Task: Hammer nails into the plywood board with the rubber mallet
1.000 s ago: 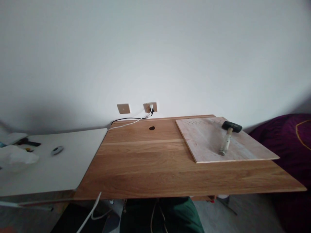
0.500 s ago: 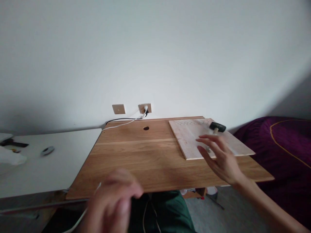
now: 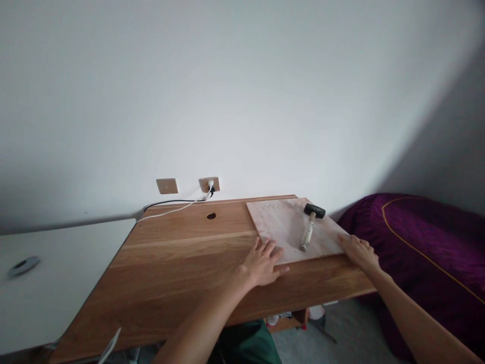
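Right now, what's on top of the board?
A hammer lies on the board. The left hand touches its near left corner, the right hand its near right corner. The desk beneath it is hidden.

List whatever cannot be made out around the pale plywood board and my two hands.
Head view:
Zigzag marks on the pale plywood board: too small to read.
Right hand: its own back hides whether it grips the board's corner.
White cable: cut off by the bottom edge.
Clutter under the brown wooden desk: mostly hidden by its top.
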The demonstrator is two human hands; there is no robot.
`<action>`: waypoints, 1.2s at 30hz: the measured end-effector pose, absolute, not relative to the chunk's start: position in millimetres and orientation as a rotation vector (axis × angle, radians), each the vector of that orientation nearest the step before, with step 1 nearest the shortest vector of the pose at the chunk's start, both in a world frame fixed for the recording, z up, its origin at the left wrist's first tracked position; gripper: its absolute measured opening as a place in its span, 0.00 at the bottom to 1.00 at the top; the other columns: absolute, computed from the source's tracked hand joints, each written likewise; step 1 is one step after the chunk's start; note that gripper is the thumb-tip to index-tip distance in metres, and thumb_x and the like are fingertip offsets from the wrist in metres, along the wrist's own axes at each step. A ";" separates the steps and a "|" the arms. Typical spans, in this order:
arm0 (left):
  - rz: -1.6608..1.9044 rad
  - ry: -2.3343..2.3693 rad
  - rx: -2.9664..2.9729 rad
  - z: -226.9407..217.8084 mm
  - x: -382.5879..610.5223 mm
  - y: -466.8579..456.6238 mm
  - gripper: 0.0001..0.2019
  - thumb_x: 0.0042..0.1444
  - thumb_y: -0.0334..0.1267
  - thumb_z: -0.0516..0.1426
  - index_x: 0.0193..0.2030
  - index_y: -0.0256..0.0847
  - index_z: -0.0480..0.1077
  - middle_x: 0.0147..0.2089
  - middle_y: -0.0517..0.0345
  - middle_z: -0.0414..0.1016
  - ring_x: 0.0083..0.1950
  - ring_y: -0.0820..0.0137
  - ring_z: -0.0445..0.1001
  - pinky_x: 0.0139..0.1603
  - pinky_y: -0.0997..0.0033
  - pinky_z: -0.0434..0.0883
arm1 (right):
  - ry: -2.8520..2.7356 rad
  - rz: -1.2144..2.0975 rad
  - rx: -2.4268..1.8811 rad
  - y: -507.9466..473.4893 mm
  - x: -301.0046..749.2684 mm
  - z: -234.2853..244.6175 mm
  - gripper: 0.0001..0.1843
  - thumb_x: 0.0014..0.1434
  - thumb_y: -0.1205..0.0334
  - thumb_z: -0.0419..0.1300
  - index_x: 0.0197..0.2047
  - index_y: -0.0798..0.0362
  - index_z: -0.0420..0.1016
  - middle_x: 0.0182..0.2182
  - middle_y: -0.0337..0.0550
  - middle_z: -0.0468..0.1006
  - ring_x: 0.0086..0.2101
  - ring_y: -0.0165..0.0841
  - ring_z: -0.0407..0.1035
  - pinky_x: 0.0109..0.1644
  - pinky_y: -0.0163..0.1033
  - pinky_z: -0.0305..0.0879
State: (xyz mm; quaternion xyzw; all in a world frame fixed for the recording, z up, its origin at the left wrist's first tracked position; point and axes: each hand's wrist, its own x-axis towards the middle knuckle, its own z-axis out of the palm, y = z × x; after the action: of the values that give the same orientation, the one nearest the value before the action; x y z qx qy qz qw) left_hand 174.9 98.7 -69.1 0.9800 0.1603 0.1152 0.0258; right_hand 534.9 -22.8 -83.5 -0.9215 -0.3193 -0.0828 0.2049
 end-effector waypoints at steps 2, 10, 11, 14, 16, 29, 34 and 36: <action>0.428 0.498 3.054 -73.4 174.5 97.4 0.36 0.70 0.64 0.40 0.73 0.41 0.61 0.75 0.41 0.55 0.77 0.51 0.49 0.75 0.40 0.48 | -0.893 -0.207 -2.546 -22.1 537.9 -85.0 0.45 0.68 0.35 0.36 0.60 0.62 0.76 0.54 0.77 0.74 0.52 0.65 0.73 0.49 0.64 0.68; 0.617 0.500 3.102 -70.1 136.1 101.4 0.31 0.69 0.63 0.46 0.63 0.42 0.70 0.67 0.45 0.67 0.71 0.54 0.59 0.75 0.45 0.52 | -1.197 -0.369 -2.505 -33.7 526.6 -89.6 0.32 0.69 0.47 0.44 0.66 0.54 0.73 0.60 0.63 0.74 0.56 0.58 0.72 0.55 0.61 0.69; 0.630 0.503 3.102 -67.8 127.2 101.8 0.29 0.69 0.62 0.47 0.62 0.42 0.71 0.66 0.45 0.67 0.71 0.54 0.59 0.75 0.45 0.52 | -1.353 -0.482 -2.478 -36.5 519.5 -91.7 0.28 0.69 0.54 0.44 0.64 0.49 0.75 0.63 0.58 0.71 0.57 0.58 0.70 0.55 0.62 0.68; 0.648 0.556 3.100 -59.4 96.1 98.9 0.28 0.69 0.61 0.47 0.58 0.41 0.72 0.64 0.45 0.69 0.69 0.53 0.62 0.74 0.43 0.54 | -1.565 -0.682 -2.375 -43.9 491.5 -99.6 0.27 0.66 0.67 0.45 0.59 0.44 0.79 0.67 0.49 0.67 0.62 0.57 0.65 0.58 0.64 0.66; 0.673 0.577 3.094 -53.8 72.6 93.3 0.25 0.69 0.60 0.50 0.55 0.42 0.73 0.61 0.47 0.71 0.66 0.55 0.65 0.74 0.45 0.56 | -1.664 -0.881 -2.256 -47.2 470.3 -104.4 0.27 0.64 0.71 0.46 0.57 0.46 0.80 0.65 0.52 0.70 0.60 0.55 0.67 0.57 0.63 0.66; 0.934 0.966 3.107 -61.5 -102.0 32.5 0.21 0.68 0.52 0.54 0.63 0.49 0.73 0.54 0.56 0.81 0.51 0.62 0.80 0.52 0.67 0.78 | -2.021 -1.147 -1.583 -69.1 339.4 -111.8 0.19 0.67 0.69 0.50 0.51 0.47 0.80 0.61 0.53 0.74 0.56 0.51 0.70 0.57 0.62 0.65; 0.977 1.098 2.963 -67.9 -135.0 37.1 0.15 0.70 0.47 0.51 0.52 0.52 0.78 0.47 0.61 0.83 0.46 0.66 0.82 0.49 0.71 0.79 | -2.011 -1.059 -1.516 -61.1 314.8 -96.3 0.18 0.72 0.61 0.47 0.47 0.44 0.79 0.54 0.49 0.80 0.49 0.47 0.75 0.56 0.60 0.66; 0.970 1.145 2.871 -69.3 -132.5 44.9 0.14 0.71 0.45 0.51 0.50 0.51 0.78 0.46 0.61 0.83 0.45 0.67 0.82 0.48 0.71 0.78 | -1.905 -0.958 -1.621 -48.4 299.7 -85.3 0.17 0.73 0.56 0.48 0.50 0.46 0.78 0.46 0.50 0.82 0.45 0.48 0.76 0.51 0.57 0.70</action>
State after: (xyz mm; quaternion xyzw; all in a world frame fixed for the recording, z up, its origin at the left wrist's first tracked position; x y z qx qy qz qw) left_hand -132.5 44.9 -69.3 0.8852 0.3529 0.2991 -0.0491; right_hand 299.7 -48.4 -85.3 -0.5890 -0.6923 -0.3480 0.2295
